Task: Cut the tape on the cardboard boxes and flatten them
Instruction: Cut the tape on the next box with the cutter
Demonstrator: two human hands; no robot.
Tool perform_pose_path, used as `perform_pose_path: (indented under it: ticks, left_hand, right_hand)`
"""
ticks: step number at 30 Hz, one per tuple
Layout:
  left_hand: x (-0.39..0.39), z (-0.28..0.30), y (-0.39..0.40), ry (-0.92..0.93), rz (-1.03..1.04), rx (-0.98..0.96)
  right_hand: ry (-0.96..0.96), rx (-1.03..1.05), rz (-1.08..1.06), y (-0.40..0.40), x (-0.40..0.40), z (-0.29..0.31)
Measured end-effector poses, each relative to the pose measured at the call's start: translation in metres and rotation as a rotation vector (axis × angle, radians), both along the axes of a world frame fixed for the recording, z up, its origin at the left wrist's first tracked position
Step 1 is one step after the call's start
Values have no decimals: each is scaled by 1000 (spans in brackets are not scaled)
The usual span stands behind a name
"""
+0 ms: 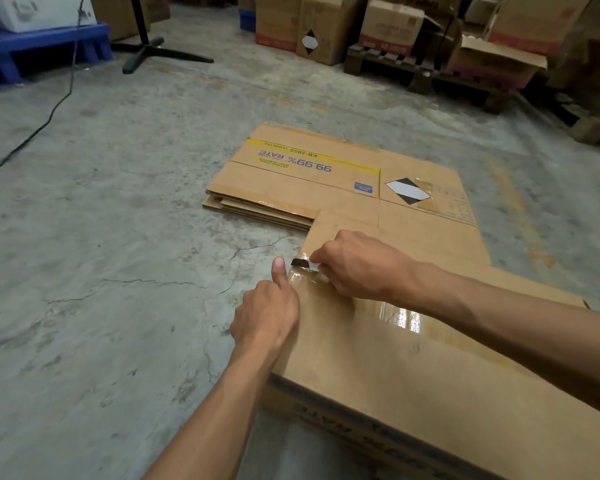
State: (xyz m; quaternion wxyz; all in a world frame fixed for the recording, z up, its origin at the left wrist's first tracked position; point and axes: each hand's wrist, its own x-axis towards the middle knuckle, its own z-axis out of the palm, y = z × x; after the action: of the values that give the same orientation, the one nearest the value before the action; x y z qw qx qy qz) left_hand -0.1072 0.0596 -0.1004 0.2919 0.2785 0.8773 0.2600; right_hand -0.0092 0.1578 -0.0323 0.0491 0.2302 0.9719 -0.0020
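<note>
A flattened carton (312, 174) on the concrete floor (101, 237) carried upside-down print reading "99.99% RATE" in blue, with "KB-2055 LEMON TEA" along a yellow band, and a black-and-white diamond label (408, 191) beside it. It topped a low stack of flattened cardboard (257, 211). Nearer the camera stood a brown cardboard box (413, 368), still assembled, its front face bearing dark lettering too skewed to read. A glossy strip of clear tape (392, 315) ran across its top. The person's right hand (357, 265) was curled around a small cutter (303, 263), its dark blade at the box's far left corner where the tape ended. The left hand (267, 313) gripped the box's left edge, thumb raised along the corner, fingers hidden behind the side. Beyond, brown boxes (326, 26) stood on a dark wooden pallet (423, 72), one marked with another diamond label. A blue plastic pallet (42, 50), a black stand base (153, 51) and a black cable (45, 116) occupied the far left.
</note>
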Motion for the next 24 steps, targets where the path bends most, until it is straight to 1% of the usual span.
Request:
perform_pose_path:
  ticks: [8,11,15,24]
  left_hand:
    - [0,0,-1,42,-21,-2]
    - [-2,-3,0,-10,8,4]
    - [-2,-3,1,-50,44,7]
    - [2,3,-4,25,16,-8]
  right_hand:
    - [-40,121,-37,-7,-11,2]
    - [-42,108,-71,-11,-11,3]
    - [-76,128,-52,-15,-16,8]
    - [-33,113,-103,-13,-1,7]
